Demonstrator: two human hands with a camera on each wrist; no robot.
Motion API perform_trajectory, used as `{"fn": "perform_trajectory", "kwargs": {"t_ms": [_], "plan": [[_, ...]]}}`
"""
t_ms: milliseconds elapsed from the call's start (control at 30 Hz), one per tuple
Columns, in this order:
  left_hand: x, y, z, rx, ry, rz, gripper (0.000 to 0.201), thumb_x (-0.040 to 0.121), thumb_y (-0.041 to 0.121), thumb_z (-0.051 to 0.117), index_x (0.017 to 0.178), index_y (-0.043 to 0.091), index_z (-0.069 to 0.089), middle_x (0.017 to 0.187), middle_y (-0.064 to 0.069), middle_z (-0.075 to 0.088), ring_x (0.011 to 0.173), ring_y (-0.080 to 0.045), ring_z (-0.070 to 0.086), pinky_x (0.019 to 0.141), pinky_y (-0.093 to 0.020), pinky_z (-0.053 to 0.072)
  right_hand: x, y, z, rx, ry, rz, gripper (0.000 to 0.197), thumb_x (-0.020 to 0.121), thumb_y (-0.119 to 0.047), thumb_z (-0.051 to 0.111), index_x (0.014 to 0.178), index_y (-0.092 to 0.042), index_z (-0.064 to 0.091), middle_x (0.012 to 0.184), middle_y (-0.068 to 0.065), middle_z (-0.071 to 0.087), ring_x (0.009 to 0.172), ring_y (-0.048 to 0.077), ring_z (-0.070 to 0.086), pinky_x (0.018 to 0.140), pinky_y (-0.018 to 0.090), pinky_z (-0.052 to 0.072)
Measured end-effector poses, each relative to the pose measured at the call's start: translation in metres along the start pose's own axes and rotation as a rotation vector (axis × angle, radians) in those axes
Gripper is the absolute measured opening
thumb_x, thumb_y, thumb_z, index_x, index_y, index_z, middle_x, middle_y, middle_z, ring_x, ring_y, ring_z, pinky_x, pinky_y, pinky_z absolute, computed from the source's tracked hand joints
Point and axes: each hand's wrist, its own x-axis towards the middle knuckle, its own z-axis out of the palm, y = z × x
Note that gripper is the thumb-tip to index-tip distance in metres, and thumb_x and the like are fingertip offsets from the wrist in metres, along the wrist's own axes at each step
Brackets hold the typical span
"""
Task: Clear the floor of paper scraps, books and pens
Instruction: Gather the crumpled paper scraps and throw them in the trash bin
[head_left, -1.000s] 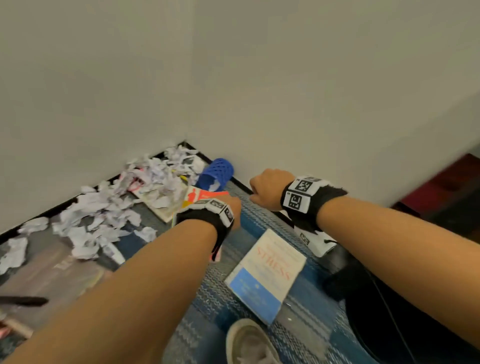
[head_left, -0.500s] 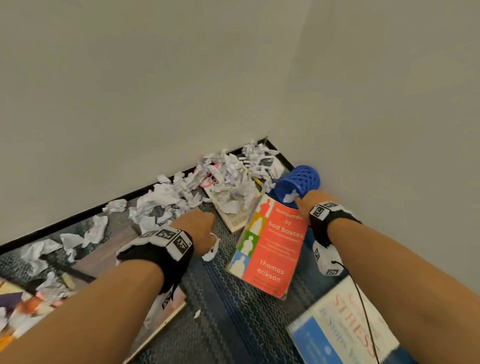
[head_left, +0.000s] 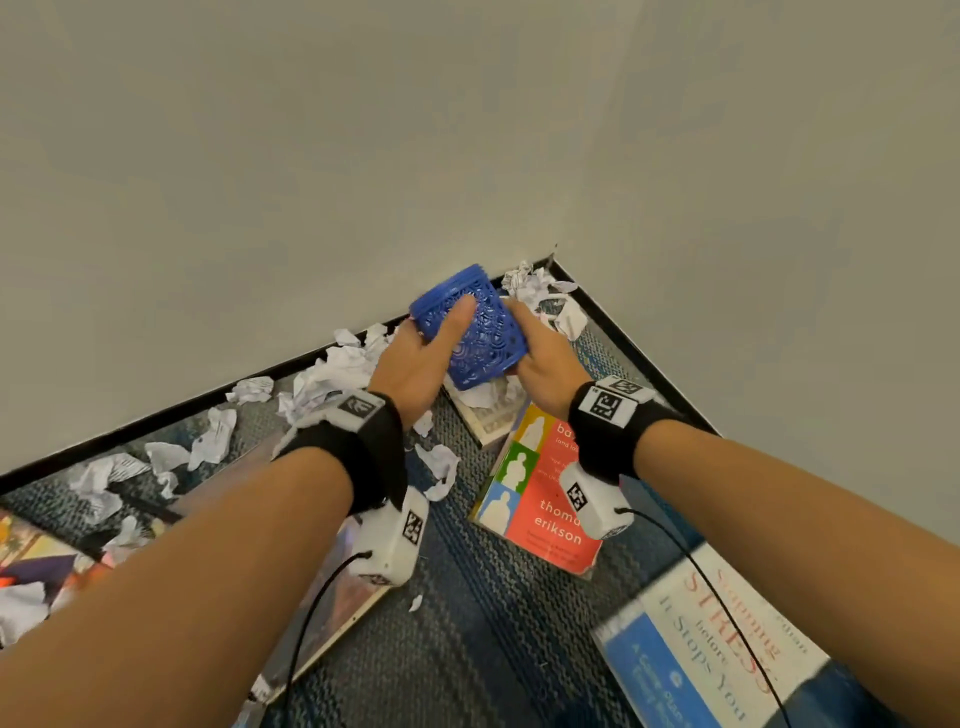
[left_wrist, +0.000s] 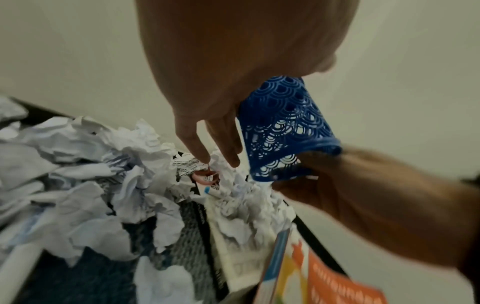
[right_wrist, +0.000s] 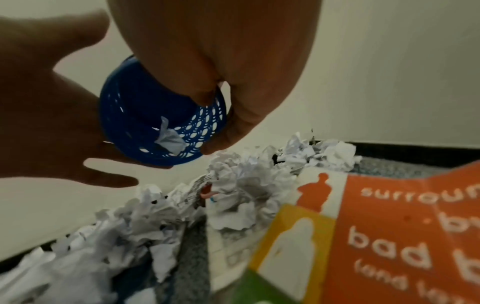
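Hands of mine meet on the blue lattice cup (head_left: 470, 332), held in the air over the far corner: my left hand (head_left: 415, 364) lies on its left side with straight fingers and thumb across it, my right hand (head_left: 540, 358) curls around its right side. One paper bit (right_wrist: 170, 139) sits inside the cup. Below, crumpled paper scraps (head_left: 332, 371) lie along the far wall, the orange book (head_left: 540, 499) lies at near right of them, and a blue-white book (head_left: 711, 654) lies nearest at right.
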Motion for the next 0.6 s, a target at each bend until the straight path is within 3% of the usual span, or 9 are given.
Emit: {"fn": "perform_trajectory", "kwargs": {"t_ms": [100, 167, 300, 367, 433, 500, 533, 600], "plan": [[0.002, 0.004, -0.009, -0.062, 0.124, 0.023, 0.079, 0.057, 0.068, 0.077, 0.118, 0.021, 0.06, 0.109, 0.007, 0.07, 0.096, -0.011, 0.07, 0.09, -0.039, 0.056, -0.001, -0.01, 0.012, 0.146, -0.051, 0.036, 0.047, 0.097, -0.017, 0.043, 0.143, -0.028, 0.039, 0.127, 0.007, 0.062, 0.105, 0.026, 0.065, 0.09, 0.047, 0.054], [0.002, 0.01, -0.014, -0.035, 0.191, 0.048, 0.076, 0.059, 0.057, 0.083, 0.116, 0.017, 0.054, 0.108, 0.009, 0.066, 0.094, -0.008, 0.067, 0.087, -0.035, 0.057, -0.001, -0.02, 0.015, 0.203, -0.098, 0.098, 0.042, 0.1, -0.021, 0.044, 0.141, -0.026, 0.04, 0.125, 0.006, 0.063, 0.099, 0.023, 0.067, 0.088, 0.044, 0.056], [0.001, 0.014, -0.017, -0.026, 0.209, 0.113, 0.071, 0.063, 0.049, 0.085, 0.117, 0.019, 0.05, 0.107, 0.012, 0.063, 0.095, -0.004, 0.064, 0.085, -0.03, 0.055, -0.002, -0.024, 0.014, 0.396, -0.131, 0.295, 0.032, 0.102, -0.028, 0.041, 0.127, -0.014, 0.055, 0.118, 0.01, 0.068, 0.088, 0.021, 0.068, 0.086, 0.039, 0.055], [0.0, 0.013, -0.016, -0.036, 0.225, 0.11, 0.074, 0.062, 0.052, 0.085, 0.118, 0.018, 0.051, 0.109, 0.01, 0.065, 0.095, -0.005, 0.065, 0.084, -0.029, 0.055, -0.002, -0.025, 0.011, 0.432, -0.08, 0.307, 0.032, 0.102, -0.028, 0.043, 0.124, -0.013, 0.059, 0.114, 0.009, 0.07, 0.077, 0.014, 0.068, 0.077, 0.031, 0.056], [-0.001, 0.015, -0.012, -0.141, 0.147, 0.056, 0.065, 0.065, 0.054, 0.083, 0.113, 0.017, 0.059, 0.108, 0.005, 0.069, 0.092, -0.008, 0.07, 0.08, -0.031, 0.058, -0.003, -0.027, 0.002, 0.44, -0.009, 0.321, 0.031, 0.102, -0.027, 0.043, 0.122, -0.011, 0.06, 0.106, 0.007, 0.071, 0.067, 0.011, 0.068, 0.062, 0.023, 0.055], [-0.006, 0.019, -0.006, -0.094, 0.009, -0.026, 0.047, 0.076, 0.055, 0.073, 0.105, 0.019, 0.061, 0.108, 0.0, 0.068, 0.091, -0.009, 0.07, 0.072, -0.027, 0.057, -0.003, -0.018, -0.016, 0.333, 0.12, 0.31, 0.031, 0.102, -0.028, 0.041, 0.117, -0.01, 0.061, 0.102, 0.011, 0.071, 0.064, 0.015, 0.068, 0.057, 0.026, 0.055], [-0.007, 0.016, -0.004, 0.06, -0.038, -0.083, 0.059, 0.075, 0.063, 0.067, 0.112, 0.017, 0.057, 0.116, -0.003, 0.064, 0.1, -0.014, 0.067, 0.077, -0.029, 0.055, -0.003, -0.012, -0.028, 0.186, 0.206, 0.305, 0.032, 0.101, -0.031, 0.041, 0.113, -0.009, 0.062, 0.101, 0.015, 0.071, 0.067, 0.021, 0.069, 0.062, 0.033, 0.056], [-0.009, 0.002, 0.0, 0.498, -0.116, -0.161, 0.102, 0.067, 0.078, 0.06, 0.14, 0.011, 0.036, 0.139, -0.01, 0.049, 0.124, -0.028, 0.051, 0.098, -0.043, 0.047, -0.007, 0.002, -0.062, -0.244, 0.32, 0.341, 0.032, 0.1, -0.03, 0.041, 0.106, -0.006, 0.062, 0.099, 0.021, 0.07, 0.083, 0.036, 0.069, 0.077, 0.044, 0.055]]}}
